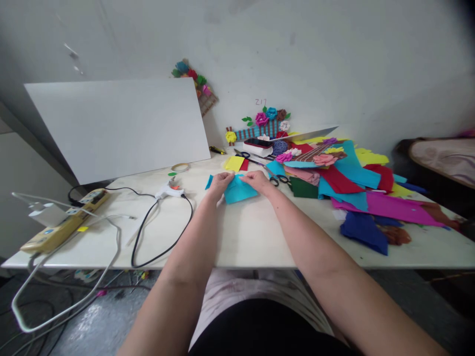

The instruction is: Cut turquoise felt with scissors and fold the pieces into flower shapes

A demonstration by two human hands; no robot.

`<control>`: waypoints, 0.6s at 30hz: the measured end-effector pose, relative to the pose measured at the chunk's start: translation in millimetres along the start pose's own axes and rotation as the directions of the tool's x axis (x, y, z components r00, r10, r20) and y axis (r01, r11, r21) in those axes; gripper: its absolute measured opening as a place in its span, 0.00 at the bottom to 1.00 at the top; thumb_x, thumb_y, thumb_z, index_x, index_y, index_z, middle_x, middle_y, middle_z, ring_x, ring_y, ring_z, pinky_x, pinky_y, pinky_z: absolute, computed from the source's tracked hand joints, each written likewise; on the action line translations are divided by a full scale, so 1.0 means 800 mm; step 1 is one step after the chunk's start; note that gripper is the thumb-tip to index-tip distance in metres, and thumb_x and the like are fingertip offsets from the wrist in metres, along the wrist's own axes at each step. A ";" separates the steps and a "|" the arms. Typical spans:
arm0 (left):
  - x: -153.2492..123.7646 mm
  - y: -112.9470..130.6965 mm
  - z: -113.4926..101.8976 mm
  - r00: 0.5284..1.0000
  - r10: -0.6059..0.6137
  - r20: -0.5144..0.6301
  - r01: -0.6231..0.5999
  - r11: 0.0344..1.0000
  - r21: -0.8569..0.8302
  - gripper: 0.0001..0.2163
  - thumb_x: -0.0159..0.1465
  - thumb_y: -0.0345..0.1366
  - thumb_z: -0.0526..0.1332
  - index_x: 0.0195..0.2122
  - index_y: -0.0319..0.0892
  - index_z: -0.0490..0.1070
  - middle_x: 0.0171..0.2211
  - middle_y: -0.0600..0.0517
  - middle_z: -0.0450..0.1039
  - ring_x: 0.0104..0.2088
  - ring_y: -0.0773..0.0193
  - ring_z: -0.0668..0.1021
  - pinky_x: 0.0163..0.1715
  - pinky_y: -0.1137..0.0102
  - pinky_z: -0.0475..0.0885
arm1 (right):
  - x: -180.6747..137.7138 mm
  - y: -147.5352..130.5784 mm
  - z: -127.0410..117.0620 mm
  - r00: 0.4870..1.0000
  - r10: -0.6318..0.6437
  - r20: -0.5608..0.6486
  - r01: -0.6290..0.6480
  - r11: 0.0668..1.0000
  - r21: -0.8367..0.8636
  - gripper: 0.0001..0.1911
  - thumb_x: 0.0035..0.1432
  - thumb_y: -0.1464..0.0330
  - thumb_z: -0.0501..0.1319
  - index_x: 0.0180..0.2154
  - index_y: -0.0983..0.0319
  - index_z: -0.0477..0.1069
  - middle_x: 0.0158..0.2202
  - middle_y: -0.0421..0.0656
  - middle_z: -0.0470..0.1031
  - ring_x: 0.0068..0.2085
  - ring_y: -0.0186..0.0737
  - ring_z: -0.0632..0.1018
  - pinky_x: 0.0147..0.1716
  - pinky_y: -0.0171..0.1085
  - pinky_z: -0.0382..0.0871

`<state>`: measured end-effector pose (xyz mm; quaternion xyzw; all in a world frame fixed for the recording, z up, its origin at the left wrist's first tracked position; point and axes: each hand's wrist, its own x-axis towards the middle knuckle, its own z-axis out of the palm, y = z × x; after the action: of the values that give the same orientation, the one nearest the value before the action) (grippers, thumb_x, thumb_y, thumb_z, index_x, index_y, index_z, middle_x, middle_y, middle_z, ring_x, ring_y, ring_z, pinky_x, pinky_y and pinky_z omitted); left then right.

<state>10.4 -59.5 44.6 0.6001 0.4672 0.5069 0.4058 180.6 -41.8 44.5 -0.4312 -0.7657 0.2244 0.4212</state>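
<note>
Between my two hands is a sheet of light-blue crepe paper (240,193), low over the middle of the table. My left hand (221,183) pinches its upper left part, and my right hand (257,181) pinches the upper right part. Both sets of fingertips are closed on the paper near its top edge. A small blue strip (209,182) lies just left of my left hand. Yellow paper squares (234,163) lie beyond the hands, with a red piece (244,165) beside them. Scissors (279,180) with black handles rest right of my right hand.
A white glue gun (169,191) with a black cord lies left, near a tape roll (180,167) and a power strip (63,225). Coloured crepe paper (341,180) is heaped right. A white board (118,128) leans on the wall; a phone (258,143) rests at the back.
</note>
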 end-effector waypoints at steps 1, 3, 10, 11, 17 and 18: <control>0.000 0.000 0.000 1.000 -0.002 0.002 0.002 1.000 -0.001 0.19 0.49 0.51 0.62 0.19 0.39 0.62 0.15 0.59 0.51 0.18 0.74 0.54 0.18 0.74 0.47 | 0.001 0.001 0.000 1.000 -0.006 -0.004 0.006 1.000 -0.011 0.23 0.47 0.53 0.56 0.14 0.61 0.52 0.16 0.35 0.47 0.22 0.29 0.54 0.22 0.34 0.45; 0.000 -0.001 0.000 1.000 -0.004 0.011 0.004 1.000 -0.007 0.19 0.49 0.52 0.62 0.20 0.39 0.62 0.15 0.59 0.51 0.18 0.74 0.55 0.18 0.74 0.47 | 0.002 0.002 0.001 1.000 -0.013 -0.010 0.013 1.000 -0.026 0.23 0.47 0.53 0.55 0.14 0.61 0.50 0.16 0.35 0.47 0.22 0.29 0.54 0.22 0.34 0.45; 0.004 -0.008 -0.001 0.998 0.003 0.062 0.001 0.998 -0.060 0.20 0.48 0.52 0.63 0.20 0.39 0.61 0.15 0.59 0.52 0.18 0.75 0.55 0.18 0.74 0.47 | 0.000 -0.002 0.000 1.000 0.016 -0.013 -0.017 1.000 -0.017 0.22 0.47 0.53 0.54 0.14 0.61 0.51 0.16 0.35 0.48 0.22 0.30 0.54 0.22 0.34 0.46; 0.004 -0.008 -0.001 0.998 0.004 0.068 0.000 0.998 -0.065 0.20 0.48 0.52 0.63 0.20 0.39 0.62 0.15 0.59 0.52 0.18 0.75 0.55 0.18 0.74 0.47 | -0.001 -0.002 -0.001 1.000 0.024 -0.009 -0.024 1.000 -0.008 0.22 0.47 0.54 0.54 0.14 0.61 0.51 0.16 0.35 0.49 0.22 0.30 0.54 0.22 0.33 0.46; 0.000 -0.003 0.000 0.997 0.004 0.082 0.002 0.997 -0.075 0.20 0.48 0.52 0.64 0.19 0.39 0.61 0.15 0.59 0.52 0.17 0.75 0.55 0.17 0.74 0.47 | -0.002 -0.004 -0.001 1.000 0.017 0.005 -0.017 0.999 0.035 0.20 0.46 0.56 0.55 0.14 0.61 0.53 0.16 0.35 0.49 0.22 0.30 0.55 0.22 0.33 0.46; -0.001 -0.002 0.000 0.996 0.001 0.090 0.005 0.998 -0.069 0.20 0.48 0.52 0.64 0.19 0.39 0.60 0.15 0.59 0.52 0.17 0.75 0.55 0.17 0.74 0.47 | -0.002 -0.004 -0.001 1.000 0.015 0.008 -0.016 0.999 0.041 0.19 0.46 0.57 0.55 0.14 0.61 0.53 0.16 0.35 0.50 0.22 0.30 0.55 0.23 0.33 0.46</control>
<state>10.2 -59.6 42.7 0.6072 0.4313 0.4949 0.4477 179.8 -44.7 46.5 -0.4276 -0.7592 0.2447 0.4253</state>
